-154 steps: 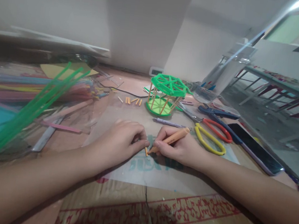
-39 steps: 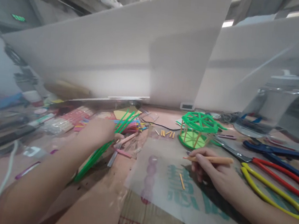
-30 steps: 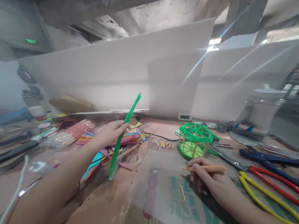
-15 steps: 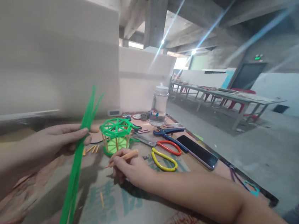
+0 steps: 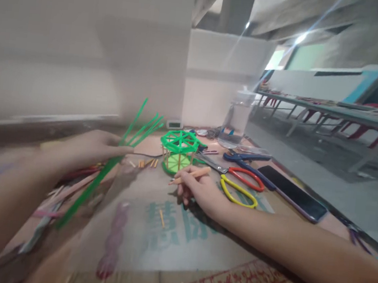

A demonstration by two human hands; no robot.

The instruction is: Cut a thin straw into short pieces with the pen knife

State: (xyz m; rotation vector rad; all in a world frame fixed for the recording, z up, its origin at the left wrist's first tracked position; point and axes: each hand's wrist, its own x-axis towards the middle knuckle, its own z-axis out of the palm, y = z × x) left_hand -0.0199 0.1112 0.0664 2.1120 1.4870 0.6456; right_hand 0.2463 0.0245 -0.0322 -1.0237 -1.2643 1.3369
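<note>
My left hand [image 5: 103, 148] is closed around a bundle of long green pipe cleaners [image 5: 91, 189], tilted, with their upper ends fanned apart; the hand is blurred. My right hand [image 5: 192, 189] pinches a short, light-orange pencil-like stick [image 5: 201, 173], its dark pointed end toward the left. Just beyond the right hand stands a small six-sided frame [image 5: 180, 141] with a green spoked top, thin wooden posts and a light-green base. Scissors [image 5: 239, 198] with one red and one yellow handle lie to its right. Several short wooden sticks [image 5: 146, 163] lie left of the frame.
Blue-handled pliers [image 5: 253, 168], a phone [image 5: 293, 193] and a clear water bottle [image 5: 236, 119] occupy the right and back. A translucent sheet [image 5: 130, 252] covers printed cardboard. Coloured strips [image 5: 49, 212] lie at left, below a pale partition [image 5: 83, 58].
The view has swung left and down, so the tabletop things appear farther right. In my left hand the green pipe cleaners have gone from nearly upright to slanted, their tops more spread.
</note>
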